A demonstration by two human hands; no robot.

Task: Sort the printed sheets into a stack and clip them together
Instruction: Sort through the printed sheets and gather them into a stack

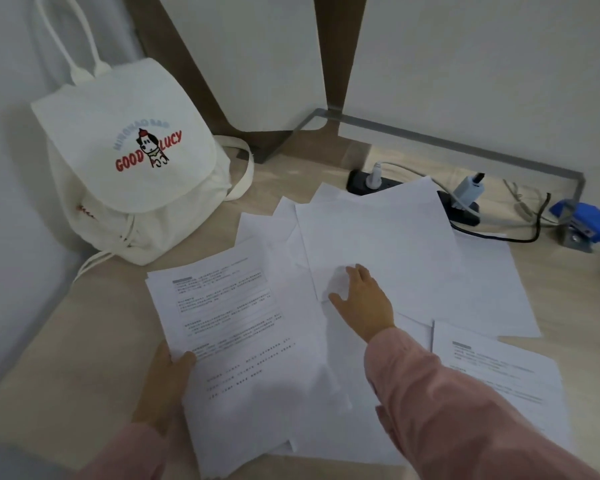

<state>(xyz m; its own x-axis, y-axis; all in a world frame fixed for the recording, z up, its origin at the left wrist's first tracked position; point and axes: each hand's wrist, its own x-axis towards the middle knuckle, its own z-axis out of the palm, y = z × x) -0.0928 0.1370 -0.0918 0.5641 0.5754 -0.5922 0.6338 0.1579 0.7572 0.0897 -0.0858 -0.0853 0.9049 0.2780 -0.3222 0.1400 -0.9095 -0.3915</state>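
Several white sheets lie spread over the light wooden desk (49, 341). A printed stack (243, 341) sits at the near left, text side up. My left hand (165, 386) grips its left edge, thumb on top. My right hand (361, 303) reaches forward and rests on the lower left corner of a blank-looking sheet (378, 244) in the middle; its fingertips are blurred and partly hidden by paper. Another printed sheet (499, 372) lies at the near right, partly under my pink sleeve. No clip is visible.
A white canvas backpack (129, 161) with a dog logo stands at the back left against the wall. A black power strip (371, 181) with plugs and cables runs along the back. A blue and metal device (586, 223) sits at the far right.
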